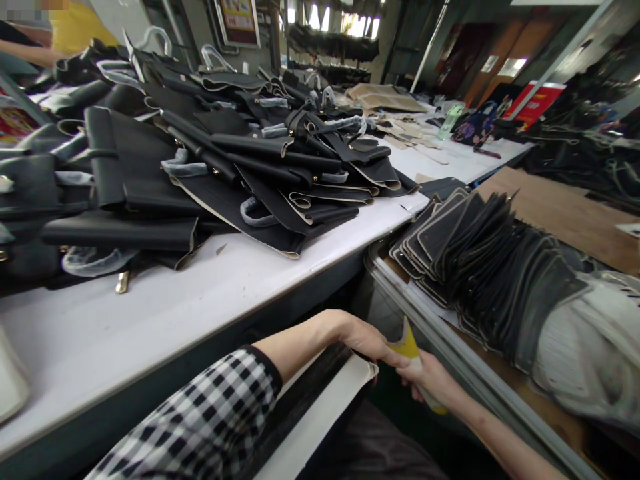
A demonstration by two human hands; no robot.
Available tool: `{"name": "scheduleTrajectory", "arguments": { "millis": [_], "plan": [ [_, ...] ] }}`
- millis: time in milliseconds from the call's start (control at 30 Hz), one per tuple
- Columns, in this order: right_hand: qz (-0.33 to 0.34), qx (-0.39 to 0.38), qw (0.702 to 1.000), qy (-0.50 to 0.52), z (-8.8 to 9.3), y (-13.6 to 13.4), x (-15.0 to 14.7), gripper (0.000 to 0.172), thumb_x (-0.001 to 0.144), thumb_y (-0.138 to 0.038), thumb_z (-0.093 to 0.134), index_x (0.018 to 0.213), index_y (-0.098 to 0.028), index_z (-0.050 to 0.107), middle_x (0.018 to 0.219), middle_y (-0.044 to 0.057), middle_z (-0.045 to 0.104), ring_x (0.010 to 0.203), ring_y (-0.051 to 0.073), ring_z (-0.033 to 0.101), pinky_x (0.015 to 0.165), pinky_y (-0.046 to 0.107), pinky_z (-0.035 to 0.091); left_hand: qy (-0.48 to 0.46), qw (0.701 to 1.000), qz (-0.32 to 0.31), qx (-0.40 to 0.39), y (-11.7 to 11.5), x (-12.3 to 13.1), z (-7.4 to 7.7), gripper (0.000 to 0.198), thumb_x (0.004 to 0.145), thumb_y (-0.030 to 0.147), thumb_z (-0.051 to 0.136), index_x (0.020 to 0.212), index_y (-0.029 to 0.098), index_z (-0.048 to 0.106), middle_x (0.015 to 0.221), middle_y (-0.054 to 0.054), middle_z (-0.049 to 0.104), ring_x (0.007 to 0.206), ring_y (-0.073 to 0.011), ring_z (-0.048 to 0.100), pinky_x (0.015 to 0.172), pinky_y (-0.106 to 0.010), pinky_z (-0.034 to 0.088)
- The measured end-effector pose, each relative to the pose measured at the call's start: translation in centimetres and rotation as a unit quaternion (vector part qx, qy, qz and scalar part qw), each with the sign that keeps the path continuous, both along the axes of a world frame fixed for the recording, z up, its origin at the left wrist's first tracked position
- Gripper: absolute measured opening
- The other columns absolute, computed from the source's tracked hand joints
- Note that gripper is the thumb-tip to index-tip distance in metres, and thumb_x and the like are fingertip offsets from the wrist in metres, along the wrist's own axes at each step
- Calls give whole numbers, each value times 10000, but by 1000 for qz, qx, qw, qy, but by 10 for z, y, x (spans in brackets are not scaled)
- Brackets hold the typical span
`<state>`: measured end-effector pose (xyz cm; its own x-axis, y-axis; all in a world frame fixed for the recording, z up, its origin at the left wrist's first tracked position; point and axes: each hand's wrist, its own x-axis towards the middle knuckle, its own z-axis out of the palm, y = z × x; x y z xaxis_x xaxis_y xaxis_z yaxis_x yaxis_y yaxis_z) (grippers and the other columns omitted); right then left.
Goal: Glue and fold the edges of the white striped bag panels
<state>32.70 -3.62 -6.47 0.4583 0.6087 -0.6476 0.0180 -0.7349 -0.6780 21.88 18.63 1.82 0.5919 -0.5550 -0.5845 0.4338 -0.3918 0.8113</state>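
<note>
My left hand [369, 339], below a black-and-white checked sleeve, is curled over the top end of a black leather piece [320, 380] with a pale underside. The piece runs down along my forearm over my lap. The fingertips of this hand reach a yellow-and-white object [411, 345], whose kind I cannot make out. My right hand [434, 379] is closed around that object. Yellow shows above its fingers and again below them. Both hands meet over the dark gap between two tables, and some fingertips are hidden.
On the white table [240, 293] lies a heap of black leather bags [270, 160] with plastic-wrapped handles. At the right, a table with a metal edge [440, 353] carries a row of stacked black panels [480, 253] and a whitish bundle [595, 347]. A green bottle [451, 120] stands farther back. A person in yellow [83, 28] is at the upper left.
</note>
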Motion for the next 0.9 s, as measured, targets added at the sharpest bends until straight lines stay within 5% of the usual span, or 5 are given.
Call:
{"name": "scheduleTrajectory", "arguments": {
  "millis": [133,267,533,900],
  "plan": [
    [112,-9,984,139,49,-35,28,276,777,-374,665,958,-182,584,857,72,689,586,154,650,488,237,485,-27,998,-42,38,1,7,-2,628,787,453,625,1294,97,524,956,-86,728,944,-260,675,768,-316,536],
    [252,-65,946,193,81,-19,23,344,863,-485,577,1030,-185,603,743,46,664,478,99,580,418,168,426,-51,995,-54,59,3,13,-3,809,664,250,691,1393,38,410,1030,-92,713,1058,-268,636,877,-315,504],
    [340,-20,938,59,66,26,8,418,916,-560,464,898,-161,589,578,-20,554,371,74,466,315,149,361,-53,993,-83,71,7,19,-1,885,636,198,664,1439,22,337,1162,-136,653,1015,-247,646,816,-286,521],
    [338,-37,936,94,61,35,7,441,925,-569,441,949,-159,603,577,-10,573,370,86,496,306,143,346,-84,987,-105,89,10,18,1,718,688,113,611,1382,37,444,1140,-118,661,970,-215,634,773,-249,490]
  ]
}}
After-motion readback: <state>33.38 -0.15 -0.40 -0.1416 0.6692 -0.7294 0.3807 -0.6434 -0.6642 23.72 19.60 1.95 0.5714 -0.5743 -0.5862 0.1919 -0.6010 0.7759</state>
